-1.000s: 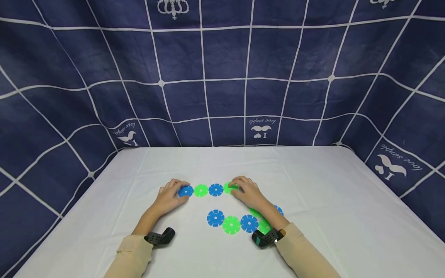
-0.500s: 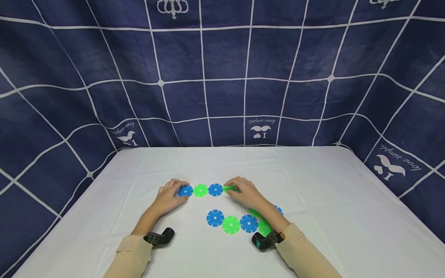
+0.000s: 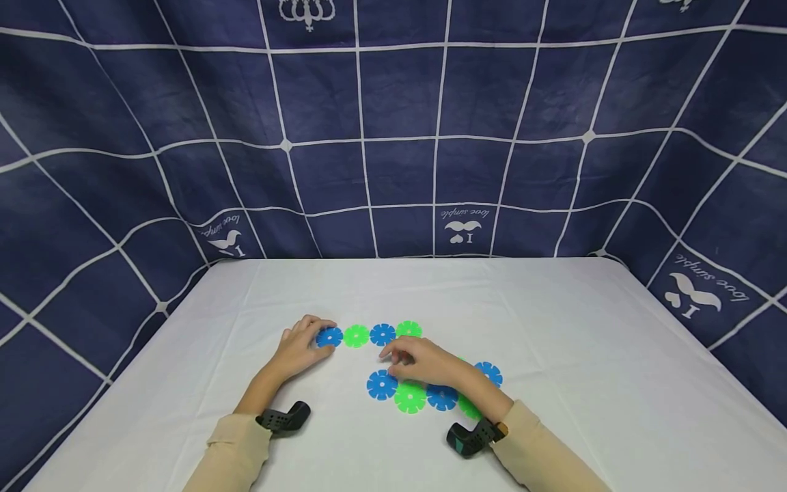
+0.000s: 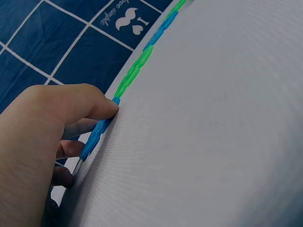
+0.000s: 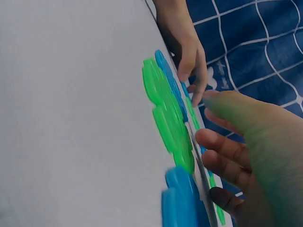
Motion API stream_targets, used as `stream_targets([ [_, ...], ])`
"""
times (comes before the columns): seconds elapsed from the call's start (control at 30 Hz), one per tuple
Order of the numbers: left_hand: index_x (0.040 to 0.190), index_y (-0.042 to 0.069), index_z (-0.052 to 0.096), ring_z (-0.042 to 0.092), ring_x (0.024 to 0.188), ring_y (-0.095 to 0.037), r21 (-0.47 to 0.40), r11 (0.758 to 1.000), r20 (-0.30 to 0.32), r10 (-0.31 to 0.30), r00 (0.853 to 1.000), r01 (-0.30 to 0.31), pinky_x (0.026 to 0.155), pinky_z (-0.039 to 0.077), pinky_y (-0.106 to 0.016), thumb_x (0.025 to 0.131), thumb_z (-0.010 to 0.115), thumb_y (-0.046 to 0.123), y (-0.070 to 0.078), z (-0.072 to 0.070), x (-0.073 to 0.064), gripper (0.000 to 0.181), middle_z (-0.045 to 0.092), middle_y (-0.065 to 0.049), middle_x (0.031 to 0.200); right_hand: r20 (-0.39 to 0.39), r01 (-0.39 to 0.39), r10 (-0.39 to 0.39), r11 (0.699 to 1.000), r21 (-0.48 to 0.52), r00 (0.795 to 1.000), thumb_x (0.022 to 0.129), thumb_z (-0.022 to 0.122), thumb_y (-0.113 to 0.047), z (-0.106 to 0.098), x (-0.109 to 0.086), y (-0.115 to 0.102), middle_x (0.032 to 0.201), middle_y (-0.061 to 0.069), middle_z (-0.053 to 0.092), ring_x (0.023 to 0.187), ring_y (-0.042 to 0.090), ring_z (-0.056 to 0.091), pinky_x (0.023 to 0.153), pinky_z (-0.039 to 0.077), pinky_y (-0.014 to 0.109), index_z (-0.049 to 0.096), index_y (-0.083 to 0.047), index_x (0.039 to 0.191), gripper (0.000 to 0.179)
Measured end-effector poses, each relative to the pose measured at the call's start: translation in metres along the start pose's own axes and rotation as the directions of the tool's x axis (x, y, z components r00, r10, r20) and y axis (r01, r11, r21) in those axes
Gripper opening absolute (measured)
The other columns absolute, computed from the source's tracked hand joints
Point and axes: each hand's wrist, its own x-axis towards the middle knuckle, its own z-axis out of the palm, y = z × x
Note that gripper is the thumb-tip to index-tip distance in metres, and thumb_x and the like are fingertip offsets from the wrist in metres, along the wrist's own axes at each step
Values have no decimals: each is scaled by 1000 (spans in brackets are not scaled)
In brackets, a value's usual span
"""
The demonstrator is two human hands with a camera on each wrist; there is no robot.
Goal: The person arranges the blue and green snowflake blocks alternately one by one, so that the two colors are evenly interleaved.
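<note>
At the left end of the far row, my left hand (image 3: 301, 347) holds a blue interlocking disc (image 3: 330, 337) by its edges, thumb on the near side and fingers on the far side. To its right, a green disc (image 3: 356, 335), a blue disc (image 3: 382, 334) and another green disc (image 3: 408, 329) continue the row. My right hand (image 3: 424, 362) hovers over the nearer group of discs with loosely bent fingers and nothing between them. Its thumb is close to the group's leftmost blue disc (image 3: 380, 387); whether it touches cannot be told. My right hand and forearm partly cover this group.
Nearer to me lie a green disc (image 3: 410, 400), a blue disc (image 3: 442, 399), a partly hidden green disc (image 3: 468, 408) and a blue disc (image 3: 488, 372). A white cloth (image 3: 344, 451) covers the table. Dark blue checked fabric (image 3: 399, 171) hangs behind it.
My right hand has left the green disc at the far row's right end and come back toward me, over the nearer group. My left hand stays on its blue disc.
</note>
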Motion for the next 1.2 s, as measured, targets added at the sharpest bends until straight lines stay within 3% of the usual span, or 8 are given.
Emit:
stream_targets([
  [0.1,118,16,57,46,110,-26,-1,1000,3,1,1000,-1,77,27,-37,78,63,29,1,0,0,43,49,-9,116,32,11,-12,1000,28,999,86,60,-28,3,-1,0,89,-6,54,78,4,45,72,41,17,60,-16,112,29],
  [0.37,118,15,57,46,110,-26,4,1000,1,11,1000,-11,76,27,-36,77,63,29,2,0,1,43,50,-10,116,39,22,-19,998,-54,999,79,65,-39,8,-2,1,93,-9,52,78,2,42,72,31,21,60,-23,113,38],
  [0.63,118,15,57,46,110,-26,12,1000,5,3,1000,-3,76,27,-35,78,63,29,1,-1,1,43,50,-10,117,89,-18,28,993,-116,996,74,67,-47,11,-2,-2,110,-10,52,105,5,43,85,27,31,57,-30,117,47],
  [0.93,118,15,57,46,109,-27,8,1000,0,11,1000,-11,76,27,-36,77,63,29,1,-2,-2,44,50,-10,116,71,-23,31,994,-103,997,75,68,-44,15,-1,-2,101,-13,51,97,0,43,85,26,31,57,-28,113,43],
  [1.2,118,15,57,46,109,-27,0,1000,-1,13,1000,-13,75,26,-35,78,63,29,1,-2,-1,43,50,-10,116,57,-41,42,999,-14,997,75,71,-38,14,-1,-4,93,-15,48,84,2,41,80,24,30,53,-27,109,40],
])
